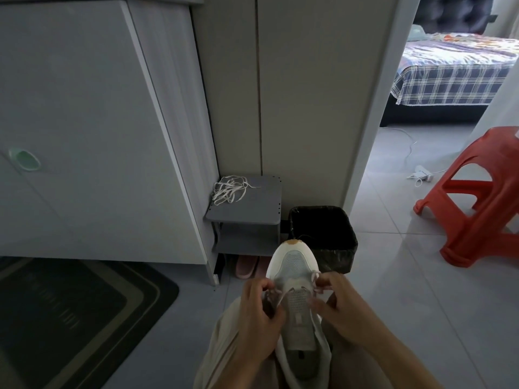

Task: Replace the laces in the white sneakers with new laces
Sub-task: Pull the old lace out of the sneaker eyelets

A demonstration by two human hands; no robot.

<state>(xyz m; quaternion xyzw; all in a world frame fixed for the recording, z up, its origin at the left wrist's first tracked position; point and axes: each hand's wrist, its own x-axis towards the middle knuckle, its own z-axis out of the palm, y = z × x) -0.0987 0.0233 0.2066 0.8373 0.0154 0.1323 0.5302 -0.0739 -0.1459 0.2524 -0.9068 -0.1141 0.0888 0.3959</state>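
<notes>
A white cabinet [84, 122] fills the upper left of the frame, and a red stool [474, 209] stands at the right edge. A black bin [337, 254] sits at centre beside a grey shelf [261, 209]. Low in the centre, the white sneaker [295, 265] lies on the person's lap, toe pointing away. The left hand [258, 313] and right hand [345, 307] flank its eyelets, the fingers of each curled and pinching the pale pink lace [316, 276]. A tangle of white laces [229, 189] lies on the shelf.

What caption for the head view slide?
Left hand and right hand pinch the lace at the front eyelets of the sneaker; loose laces lie on the shelf.
</notes>
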